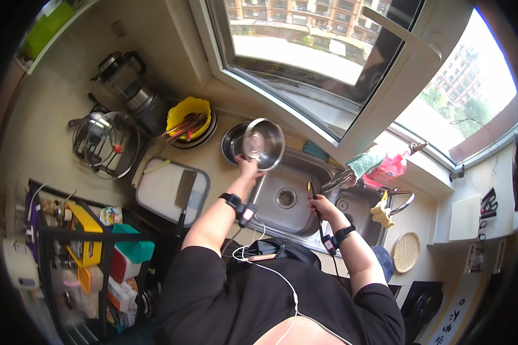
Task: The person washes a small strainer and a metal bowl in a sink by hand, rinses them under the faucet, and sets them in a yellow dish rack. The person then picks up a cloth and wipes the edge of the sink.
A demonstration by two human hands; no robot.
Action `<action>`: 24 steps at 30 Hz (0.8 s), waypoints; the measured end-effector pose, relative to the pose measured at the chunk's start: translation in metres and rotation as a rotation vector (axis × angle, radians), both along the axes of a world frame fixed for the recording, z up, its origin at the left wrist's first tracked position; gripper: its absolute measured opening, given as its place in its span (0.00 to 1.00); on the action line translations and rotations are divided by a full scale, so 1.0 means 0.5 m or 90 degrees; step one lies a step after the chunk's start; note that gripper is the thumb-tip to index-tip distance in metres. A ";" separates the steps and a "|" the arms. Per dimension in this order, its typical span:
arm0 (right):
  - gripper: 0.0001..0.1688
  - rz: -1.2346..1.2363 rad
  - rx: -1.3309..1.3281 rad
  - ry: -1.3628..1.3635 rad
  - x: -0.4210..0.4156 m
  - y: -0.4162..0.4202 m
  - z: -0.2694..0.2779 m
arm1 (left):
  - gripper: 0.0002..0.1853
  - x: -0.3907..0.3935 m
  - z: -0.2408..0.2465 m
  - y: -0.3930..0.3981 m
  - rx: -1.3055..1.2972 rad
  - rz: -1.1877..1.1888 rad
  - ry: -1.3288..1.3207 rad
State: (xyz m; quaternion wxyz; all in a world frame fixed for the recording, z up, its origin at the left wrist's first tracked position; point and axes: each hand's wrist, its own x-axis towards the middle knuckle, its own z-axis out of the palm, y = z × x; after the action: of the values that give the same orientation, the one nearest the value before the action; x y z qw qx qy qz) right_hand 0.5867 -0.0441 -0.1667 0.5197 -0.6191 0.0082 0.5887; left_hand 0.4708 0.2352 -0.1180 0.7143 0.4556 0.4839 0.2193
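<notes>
My left hand point(247, 167) grips the rim of a stainless steel bowl point(273, 142), tilted over the back left corner of the sink point(291, 222). Just behind it on the counter sits another metal bowl point(229, 144), partly hidden by the first. Over the right part of the large basin, my right hand point(323, 208) holds a bundle of slim utensils point(312, 187). A spoon-like gold end and dark sticks show above the fingers; their exact kinds are unclear. The drain point(285, 198) lies between my hands.
Left of the sink, a cleaver point(185, 189) lies on a cutting board point(155, 194). Behind are a yellow basin point(187, 108) with utensils and a blender point(134, 92). The faucet point(403, 202) stands right. An open window sash point(371, 112) hangs over the back edge.
</notes>
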 end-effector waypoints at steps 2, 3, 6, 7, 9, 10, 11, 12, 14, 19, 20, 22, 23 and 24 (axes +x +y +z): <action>0.08 -0.015 0.007 -0.026 -0.011 0.032 0.034 | 0.28 -0.005 -0.066 0.083 -0.048 0.012 -0.031; 0.08 -0.021 0.013 -0.039 -0.019 0.054 0.050 | 0.29 -0.009 -0.110 0.130 -0.056 0.003 -0.045; 0.09 -0.022 0.059 -0.090 -0.035 0.126 0.072 | 0.19 -0.024 -0.195 0.223 -0.192 -0.018 -0.071; 0.10 -0.025 0.066 -0.102 -0.043 0.143 0.079 | 0.16 -0.024 -0.198 0.226 -0.245 -0.016 -0.056; 0.11 -0.037 0.089 -0.105 -0.052 0.185 0.089 | 0.13 -0.023 -0.202 0.230 -0.278 -0.003 -0.033; 0.11 -0.043 0.099 -0.104 -0.058 0.209 0.096 | 0.12 -0.024 -0.203 0.235 -0.280 -0.004 -0.016; 0.11 -0.047 0.109 -0.103 -0.063 0.231 0.104 | 0.12 -0.026 -0.204 0.240 -0.282 -0.003 0.001; 0.12 -0.050 0.111 -0.092 -0.067 0.254 0.113 | 0.12 -0.032 -0.205 0.243 -0.279 -0.017 -0.003; 0.12 -0.046 0.109 -0.098 -0.076 0.307 0.133 | 0.16 -0.044 -0.204 0.255 -0.304 -0.089 -0.023; 0.12 -0.052 0.124 -0.083 -0.069 0.406 0.113 | 0.26 -0.062 -0.153 0.235 -0.413 -0.224 -0.078; 0.10 -0.053 0.129 -0.073 -0.066 0.430 0.111 | 0.25 -0.069 -0.154 0.231 -0.415 -0.246 -0.085; 0.09 -0.083 0.134 -0.043 -0.065 0.465 0.093 | 0.21 -0.081 -0.128 0.203 -0.398 -0.323 -0.074; 0.09 -0.103 0.135 -0.026 -0.065 0.477 0.079 | 0.19 -0.090 -0.086 0.183 -0.378 -0.378 -0.056; 0.07 -0.108 0.149 -0.013 -0.064 0.492 0.068 | 0.16 -0.097 -0.070 0.176 -0.400 -0.456 -0.081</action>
State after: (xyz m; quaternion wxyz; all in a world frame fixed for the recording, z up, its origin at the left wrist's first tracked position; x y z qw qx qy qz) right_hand 0.5546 0.2019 -0.1329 0.6361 -0.5571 -0.0135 0.5336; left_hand 0.4220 0.3232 -0.1531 0.8761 0.3415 0.2949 -0.1698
